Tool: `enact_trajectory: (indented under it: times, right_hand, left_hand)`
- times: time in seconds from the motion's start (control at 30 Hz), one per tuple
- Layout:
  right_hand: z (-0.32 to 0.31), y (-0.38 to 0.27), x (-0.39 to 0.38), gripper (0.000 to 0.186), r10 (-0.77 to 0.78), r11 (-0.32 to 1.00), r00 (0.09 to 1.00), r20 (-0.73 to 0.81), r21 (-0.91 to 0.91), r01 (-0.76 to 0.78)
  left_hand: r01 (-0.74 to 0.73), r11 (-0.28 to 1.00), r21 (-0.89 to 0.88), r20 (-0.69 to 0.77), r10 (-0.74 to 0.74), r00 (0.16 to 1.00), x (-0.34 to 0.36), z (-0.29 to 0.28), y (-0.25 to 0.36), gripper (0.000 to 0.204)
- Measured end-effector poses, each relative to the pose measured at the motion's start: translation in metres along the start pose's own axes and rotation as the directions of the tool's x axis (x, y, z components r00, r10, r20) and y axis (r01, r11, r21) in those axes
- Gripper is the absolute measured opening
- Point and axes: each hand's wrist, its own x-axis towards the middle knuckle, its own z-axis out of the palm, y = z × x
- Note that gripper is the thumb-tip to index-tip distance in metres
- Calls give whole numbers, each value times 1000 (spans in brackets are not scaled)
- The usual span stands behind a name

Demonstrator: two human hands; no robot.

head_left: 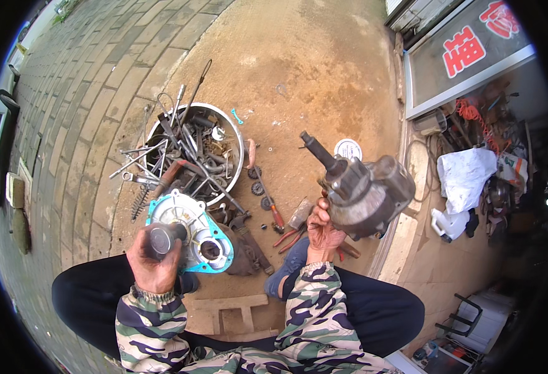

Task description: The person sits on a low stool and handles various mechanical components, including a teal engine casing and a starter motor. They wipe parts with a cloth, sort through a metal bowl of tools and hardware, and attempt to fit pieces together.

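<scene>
From where I stand, the left hand [152,265] is curled snugly round a smooth, dull metal cylinder [160,240], its thumb along one side. Just beyond those fingers is a pale cast-metal cover [177,209], ribbed and rounded, with a bright blue-green edge [225,242] and a round hole towards its narrower end; I can't tell whether the cylinder is fixed to it.

The right hand [322,237] is partly closed, fingers bent against the near side of a heavy grey housing [367,202]. That piece is lifted above the ground, grimy and lumpy, a dark stepped shaft [318,149] sticking up at a slant. Some of the grip is hidden behind it.

Below, on rough, brown-stained concrete [324,68], a round pale-rimmed basin [241,156] is heaped with greasy steel tools. A coiled spring [139,203] hangs at its side. Near it lie dark toothed gears [257,188], a red-handled screwdriver [276,215] and red-handled pliers [291,239]. A flat wooden frame [230,303] lies between the person's legs.
</scene>
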Motion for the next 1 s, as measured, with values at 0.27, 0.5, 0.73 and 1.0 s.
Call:
enact_trajectory:
  times: [0.27, 0.5, 0.73, 1.0]
  right_hand:
    - [71, 35, 2, 49, 78, 986, 968, 237, 127, -110]
    - [83, 33, -12, 36, 70, 993, 984, 162, 84, -85]
    - [88, 42, -14, 45, 37, 999, 989, 141, -35, -32]
    - [83, 37, -15, 51, 44, 980, 994, 97, -197, -24]
  left_hand:
    - [-19, 1000, -10, 39, 20, 999, 0, -1, 1, 33]
    - [-66, 998, 15, 1, 66, 998, 1, 1, -4, 30]
    - [-15, 1000, -13, 50, 15, 999, 1, -3, -3, 32]
    - [-106, 994, -35, 21, 106, 994, 2, 0, 2, 26]
